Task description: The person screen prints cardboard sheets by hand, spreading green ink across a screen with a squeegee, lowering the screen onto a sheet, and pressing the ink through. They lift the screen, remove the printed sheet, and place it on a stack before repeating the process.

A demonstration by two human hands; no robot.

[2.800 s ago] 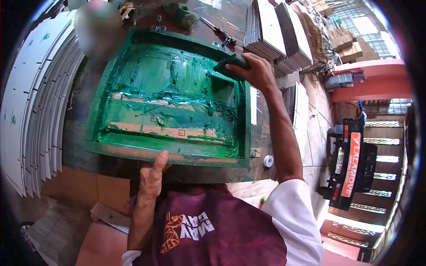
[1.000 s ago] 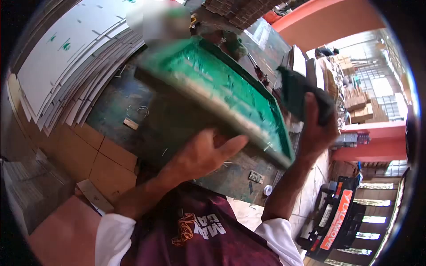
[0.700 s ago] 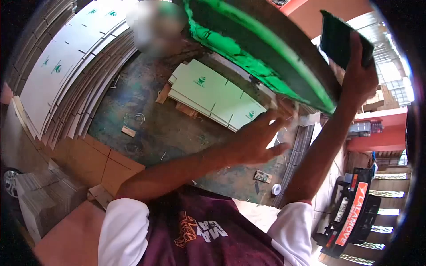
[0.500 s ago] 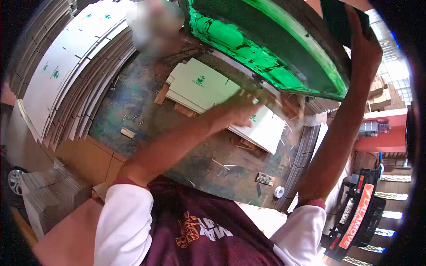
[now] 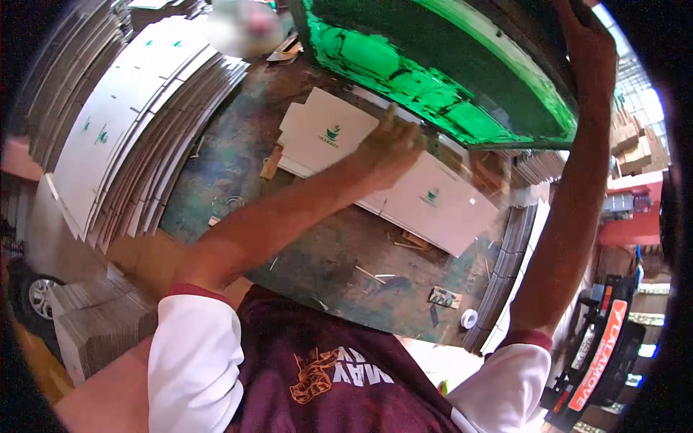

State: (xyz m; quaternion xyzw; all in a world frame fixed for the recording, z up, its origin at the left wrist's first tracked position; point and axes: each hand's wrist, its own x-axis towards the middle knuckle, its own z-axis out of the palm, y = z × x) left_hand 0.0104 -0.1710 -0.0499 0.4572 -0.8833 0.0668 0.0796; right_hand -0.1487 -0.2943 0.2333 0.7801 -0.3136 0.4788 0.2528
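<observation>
My left hand (image 5: 393, 148) is over the middle of a long pale board (image 5: 310, 137) with green cup logos, near its far edge; its fingers are curled, and what they hold, if anything, is hidden. The board lies at a slant on the stained table (image 5: 325, 267), on top of other flat pieces. My right hand (image 5: 588, 36) is raised at the top right, beside the dark edge of a tilted screen frame (image 5: 505, 43) smeared with bright green ink (image 5: 361, 54). The top of the view cuts off its fingers.
Stacks of printed boards (image 5: 108, 123) stand at the left, with bundled cardboard (image 5: 101, 317) below. At the right are more stacked sheets (image 5: 505, 252), a tape roll (image 5: 469, 318) and a small block (image 5: 445, 297). A blurred person (image 5: 245, 29) is at the top.
The view has shifted slightly. My left hand's fingers are now curled higher over the board. The top board reaches further right. My right hand is higher, and the dark piece by it is out of view.
</observation>
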